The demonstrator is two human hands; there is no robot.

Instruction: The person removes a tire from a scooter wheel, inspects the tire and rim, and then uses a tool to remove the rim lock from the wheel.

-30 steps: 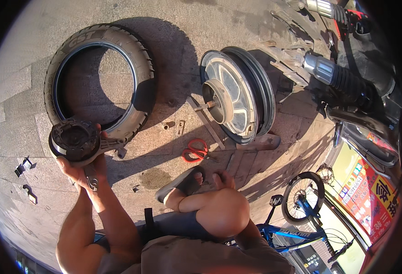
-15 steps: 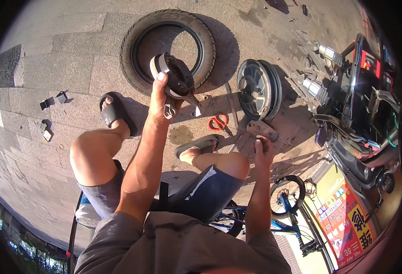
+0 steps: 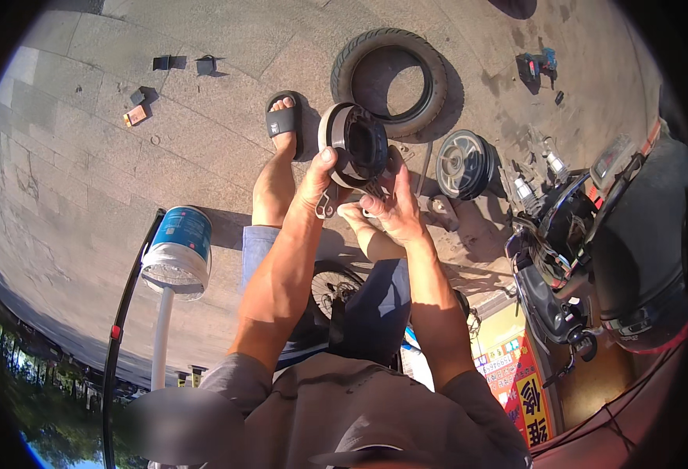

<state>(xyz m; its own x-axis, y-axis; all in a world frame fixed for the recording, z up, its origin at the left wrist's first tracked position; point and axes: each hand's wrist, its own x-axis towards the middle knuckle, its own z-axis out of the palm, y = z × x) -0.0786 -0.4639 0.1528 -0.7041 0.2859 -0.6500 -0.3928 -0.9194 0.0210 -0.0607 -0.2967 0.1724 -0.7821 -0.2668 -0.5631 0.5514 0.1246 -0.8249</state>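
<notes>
In front of my knees I hold a round, hollow brake drum [image 3: 360, 144] with a pale outer band and a dark inside. My left hand [image 3: 314, 178] grips its left side, thumb lying along the pale band. My right hand [image 3: 400, 207] has its fingers against the right and lower edge, near a small metal lever at the bottom; its exact contact is partly hidden. A curved metal bracket [image 3: 325, 205] hangs below the drum beside my left wrist. The nearest large thing beyond the drum is a black tyre [image 3: 348, 74] lying flat.
Right of the tyre lies a wheel rim [image 3: 461, 164]. A cordless drill [image 3: 538, 69] sits farther off. A partly dismantled scooter [image 3: 563, 234] stands at right, above a printed sign [image 3: 516, 383]. Left are a blue-and-white bucket [image 3: 180, 242] and small boxes [image 3: 135, 116].
My right hand has left the ground by the rim and come up to the drum, which now sits between both hands. My view has shifted, bringing the bucket and drill into sight.
</notes>
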